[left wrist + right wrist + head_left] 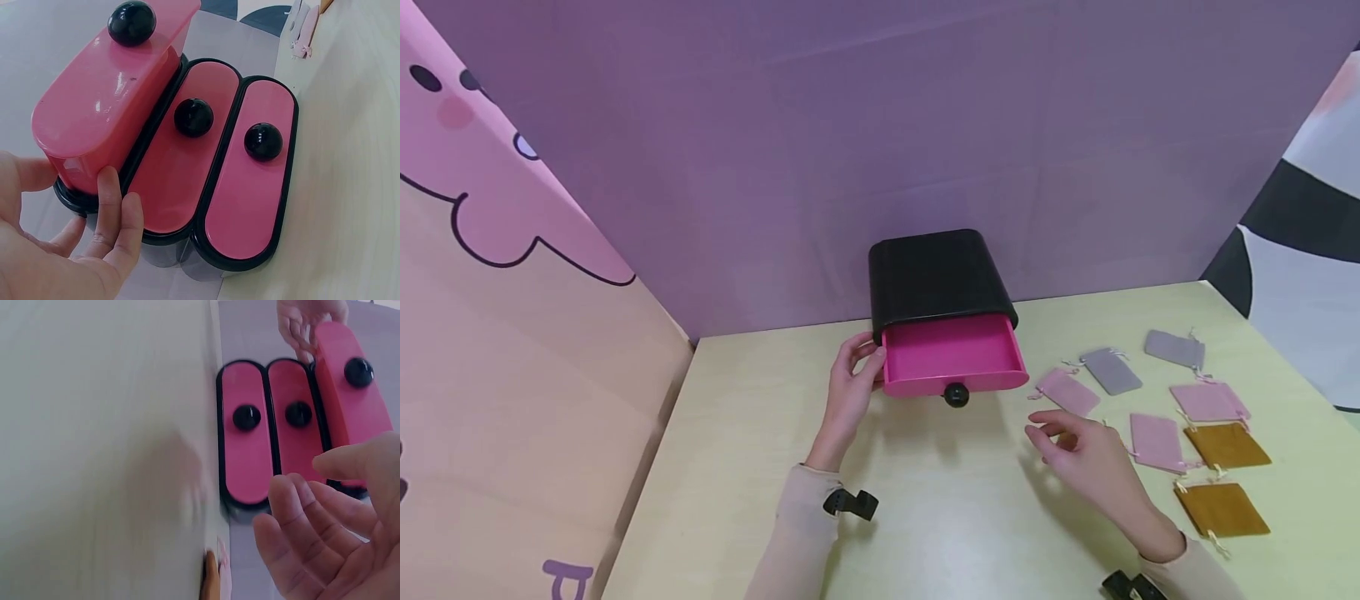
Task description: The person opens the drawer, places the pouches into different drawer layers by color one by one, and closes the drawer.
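Observation:
A black drawer cabinet (936,271) stands against the back wall, its pink top drawer (953,346) pulled part way out and bare inside. My left hand (848,387) grips the left end of that drawer beside the black casing, with thumb and fingers around its rounded side. In the left wrist view two lower drawers, the middle one (178,169) and the bottom one (247,194), are pushed in; each has a round black knob. My right hand (1086,458) hovers over the table, right of the cabinet, fingers loosely curved around nothing, near the drawstring pouches.
Several small drawstring pouches lie on the right of the pale table (737,467): pink ones like this pink pouch (1156,442), grey ones like this grey pouch (1111,372), and two brown ones, the nearer brown pouch (1223,508) lowest. A purple cloth wall (775,208) rises behind.

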The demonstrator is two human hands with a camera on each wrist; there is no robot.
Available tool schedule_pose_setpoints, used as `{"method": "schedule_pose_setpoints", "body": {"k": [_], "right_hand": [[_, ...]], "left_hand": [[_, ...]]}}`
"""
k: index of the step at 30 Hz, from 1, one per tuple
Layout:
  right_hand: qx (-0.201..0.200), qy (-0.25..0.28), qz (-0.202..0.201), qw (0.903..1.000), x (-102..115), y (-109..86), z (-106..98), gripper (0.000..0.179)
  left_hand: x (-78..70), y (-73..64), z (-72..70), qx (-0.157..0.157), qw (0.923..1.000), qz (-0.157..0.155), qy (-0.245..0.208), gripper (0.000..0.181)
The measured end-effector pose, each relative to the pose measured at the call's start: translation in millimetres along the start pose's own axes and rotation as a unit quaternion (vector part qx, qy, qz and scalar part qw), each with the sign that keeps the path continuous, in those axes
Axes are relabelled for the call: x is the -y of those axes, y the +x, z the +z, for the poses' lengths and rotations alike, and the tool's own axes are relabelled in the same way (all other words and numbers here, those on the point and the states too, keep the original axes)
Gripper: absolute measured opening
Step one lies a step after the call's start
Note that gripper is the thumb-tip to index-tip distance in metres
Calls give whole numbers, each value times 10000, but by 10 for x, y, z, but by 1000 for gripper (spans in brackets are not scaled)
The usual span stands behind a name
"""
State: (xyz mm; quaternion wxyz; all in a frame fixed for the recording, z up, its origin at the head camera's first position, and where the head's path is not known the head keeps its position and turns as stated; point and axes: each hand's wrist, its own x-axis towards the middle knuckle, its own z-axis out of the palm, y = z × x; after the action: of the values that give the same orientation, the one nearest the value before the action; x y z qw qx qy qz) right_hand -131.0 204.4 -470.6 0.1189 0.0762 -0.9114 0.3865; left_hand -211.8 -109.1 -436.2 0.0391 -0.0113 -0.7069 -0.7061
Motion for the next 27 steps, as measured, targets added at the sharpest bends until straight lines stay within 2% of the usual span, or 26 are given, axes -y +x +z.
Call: {"method": "schedule_pose_setpoints", "body": {"k": [11,16,27], "right_hand": [[966,-381,686,9922,-341,44,-303,36],[933,-716,672,9908,-485,31,-360,34],[975,-789,681,9898,-650,-25,-375,34]], "left_hand": [[0,33,2,-6,10000,52,29,47],[22,28,-1,-19,10000,-20,-15,47],[25,12,-19,77,10000,-7,-8,48]]}}
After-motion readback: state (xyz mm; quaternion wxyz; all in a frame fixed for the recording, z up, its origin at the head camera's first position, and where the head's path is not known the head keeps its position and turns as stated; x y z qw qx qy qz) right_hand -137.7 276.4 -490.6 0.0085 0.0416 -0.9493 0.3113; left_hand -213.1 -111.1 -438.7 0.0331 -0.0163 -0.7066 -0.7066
